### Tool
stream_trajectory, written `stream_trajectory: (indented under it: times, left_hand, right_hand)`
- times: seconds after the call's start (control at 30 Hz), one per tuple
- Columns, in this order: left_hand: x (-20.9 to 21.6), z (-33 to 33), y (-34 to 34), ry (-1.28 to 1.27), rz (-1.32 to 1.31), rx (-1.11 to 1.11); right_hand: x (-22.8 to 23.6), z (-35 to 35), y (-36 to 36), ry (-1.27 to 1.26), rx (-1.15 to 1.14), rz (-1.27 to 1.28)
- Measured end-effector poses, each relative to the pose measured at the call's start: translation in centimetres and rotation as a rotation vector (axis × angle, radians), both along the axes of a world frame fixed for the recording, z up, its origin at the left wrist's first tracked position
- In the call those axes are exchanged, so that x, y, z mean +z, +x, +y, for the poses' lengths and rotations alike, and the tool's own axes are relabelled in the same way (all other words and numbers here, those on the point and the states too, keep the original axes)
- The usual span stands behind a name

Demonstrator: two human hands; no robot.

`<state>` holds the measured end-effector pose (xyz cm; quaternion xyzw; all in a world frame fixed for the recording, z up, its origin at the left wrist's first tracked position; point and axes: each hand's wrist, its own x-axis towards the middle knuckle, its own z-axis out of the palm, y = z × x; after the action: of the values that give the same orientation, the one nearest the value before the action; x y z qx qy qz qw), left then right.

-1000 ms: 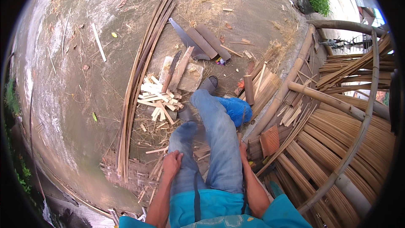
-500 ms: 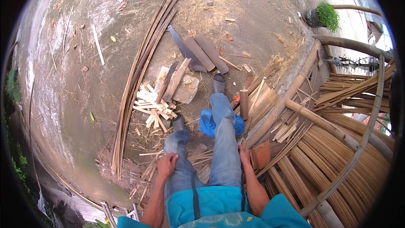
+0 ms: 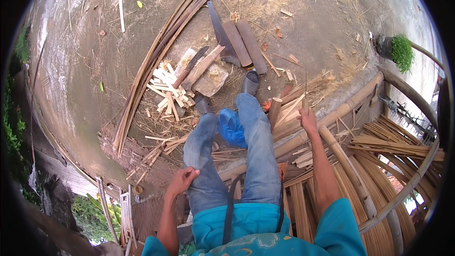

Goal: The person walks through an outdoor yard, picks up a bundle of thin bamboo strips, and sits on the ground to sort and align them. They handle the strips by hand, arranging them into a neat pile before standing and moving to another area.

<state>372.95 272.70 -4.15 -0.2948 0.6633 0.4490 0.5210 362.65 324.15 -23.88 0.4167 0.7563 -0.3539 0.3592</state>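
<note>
My right hand point(image 3: 308, 120) is raised at the right of my legs, closed around the wooden handle of a knife point(image 3: 305, 87). Its narrow blade points away from me. My left hand point(image 3: 184, 180) rests against my left thigh, its fingers curled in, and I see nothing in them. Ahead of my feet a machete point(image 3: 192, 65) with a brown handle and a split piece of bamboo point(image 3: 204, 67) lie across a stone block point(image 3: 212, 79). Beside them is a heap of short pale bamboo pieces point(image 3: 168, 87).
A handsaw point(image 3: 219, 33) lies beside two dark bamboo sections point(image 3: 250, 42). Long bamboo strips point(image 3: 156, 50) stretch along the left. A blue plastic bag point(image 3: 231, 128) sits between my legs. Bundled slats point(image 3: 365, 194) and a bamboo rail point(image 3: 341, 106) are at right, near a potted plant point(image 3: 400, 53).
My right hand has risen from beside my right thigh, moving forward and right, and now shows the knife. My left hand has slid back from near the knee along the thigh. The view has shifted.
</note>
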Motion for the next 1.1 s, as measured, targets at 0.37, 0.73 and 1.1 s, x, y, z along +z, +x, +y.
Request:
stream_trajectory:
  times: [0.37, 0.73, 1.1]
  left_hand:
    - [-21.7, -1.3, 18.7, -0.144, 0.124, 0.582]
    - [-40.6, 8.0, 15.6, 0.044, 0.273, 0.067]
    - [-47.5, 11.0, 18.0, -0.08, 0.428, -0.255]
  right_hand:
    - [-10.2, 0.0, -10.0, 0.158, 0.535, 0.128]
    - [-30.1, -4.1, -10.7, 0.295, 0.623, 0.283]
    - [-36.8, -7.3, -8.5, 0.478, 0.629, 0.243]
